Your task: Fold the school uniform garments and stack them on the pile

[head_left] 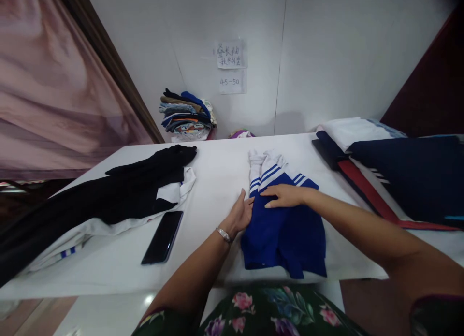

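Note:
A blue and white striped jacket (pixel 279 234) lies partly folded on the white table (pixel 217 181), its white end pointing away from me and its blue part nearest me. My left hand (pixel 239 215) is at the jacket's left edge, thumb raised and fingers stretched out against the cloth. A silver bracelet (pixel 224 235) circles that wrist. Across the blue cloth just below the stripes rests my right hand (pixel 284 196), fingers apart and palm down. Neither hand visibly grips the fabric.
Black clothing (pixel 126 196) over white garments spreads along the left side. Beside it lies a phone (pixel 162 238). Navy, red and white clothes (pixel 409 176) are piled at the right. Behind the table stands a stack of folded clothes (pixel 186 114). Paper notes (pixel 232 54) hang on the wall.

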### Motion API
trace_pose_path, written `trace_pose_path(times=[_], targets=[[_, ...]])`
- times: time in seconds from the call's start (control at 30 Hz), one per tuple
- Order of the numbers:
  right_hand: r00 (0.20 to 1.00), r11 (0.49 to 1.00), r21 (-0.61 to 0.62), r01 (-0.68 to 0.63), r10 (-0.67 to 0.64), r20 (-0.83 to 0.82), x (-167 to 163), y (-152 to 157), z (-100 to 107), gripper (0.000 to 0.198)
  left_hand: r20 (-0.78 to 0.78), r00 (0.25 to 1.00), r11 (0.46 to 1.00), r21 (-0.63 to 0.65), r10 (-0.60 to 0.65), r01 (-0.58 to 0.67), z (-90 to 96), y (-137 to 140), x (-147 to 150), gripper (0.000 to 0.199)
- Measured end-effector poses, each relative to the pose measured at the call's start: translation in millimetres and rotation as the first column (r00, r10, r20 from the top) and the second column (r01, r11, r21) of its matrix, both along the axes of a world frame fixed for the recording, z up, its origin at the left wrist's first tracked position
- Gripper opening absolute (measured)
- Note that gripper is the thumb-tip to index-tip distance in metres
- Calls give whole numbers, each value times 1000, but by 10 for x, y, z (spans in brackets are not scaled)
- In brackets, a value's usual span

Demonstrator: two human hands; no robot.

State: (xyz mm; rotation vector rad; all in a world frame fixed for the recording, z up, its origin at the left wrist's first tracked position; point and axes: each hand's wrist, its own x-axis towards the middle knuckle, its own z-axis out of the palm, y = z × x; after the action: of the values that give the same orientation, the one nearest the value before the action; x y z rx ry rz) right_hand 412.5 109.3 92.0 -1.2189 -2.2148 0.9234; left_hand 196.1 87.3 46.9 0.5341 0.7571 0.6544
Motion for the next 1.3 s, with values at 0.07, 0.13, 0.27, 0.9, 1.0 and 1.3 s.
trace_pose_path(times=[0.07,0.13,0.27,0.9,1.0,1.3], targets=[[987,993,19,-114,111,113,-65,-94,-157,49,39,999,1000,-30,-2,3,7,-42,-9,62],[982,989,93,-116,100,162,-26,-109,-241,48,20,1000,999,-44,-20,21,13,-93,4,45],[989,971,202,128,-141,53,168,83,-233,39,-124,992,997,79,17,-7,13,-181,71,28],[876,987,157,-31,-49,481,-597,871,-618,50,-171,944,959,75,282,-273,-40,-644,196,20],[874,985,175,0,-85,479,-528,860,-550,56,-302,928,956,256,218,-141,-30,-602,119,18],[949,973,93,210,-226,220,-315,766,-629,56,-908,217,622,405,358,669,-15,-598,-12,33]])
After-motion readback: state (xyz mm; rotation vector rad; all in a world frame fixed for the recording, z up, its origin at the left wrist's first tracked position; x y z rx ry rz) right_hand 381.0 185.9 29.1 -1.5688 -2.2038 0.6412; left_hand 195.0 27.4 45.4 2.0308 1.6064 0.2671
